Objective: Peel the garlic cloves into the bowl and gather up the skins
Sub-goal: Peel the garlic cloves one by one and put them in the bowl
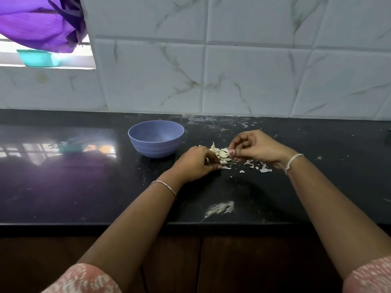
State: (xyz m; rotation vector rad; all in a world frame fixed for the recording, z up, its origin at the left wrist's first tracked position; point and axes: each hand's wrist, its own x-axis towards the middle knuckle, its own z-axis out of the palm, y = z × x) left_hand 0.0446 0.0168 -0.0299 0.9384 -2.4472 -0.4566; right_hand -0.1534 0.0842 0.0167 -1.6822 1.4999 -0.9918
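Observation:
A blue bowl (156, 138) stands on the black counter (84, 187), and no cloves show inside it from here. To its right lies a small heap of garlic cloves (222, 154) between my two hands. My left hand (195, 163) rests on the counter at the heap's left, fingers curled down onto the cloves, and what they hold is hidden. My right hand (256, 148) is at the heap's right, thumb and fingers pinching a clove. Loose white skins (259, 166) lie scattered under and beside my right hand.
A white smear (220, 208) marks the counter near its front edge. The marble-tiled wall (232, 70) rises right behind the bowl. At the upper left, a teal tub (38, 58) sits on a window ledge under purple cloth (38, 20).

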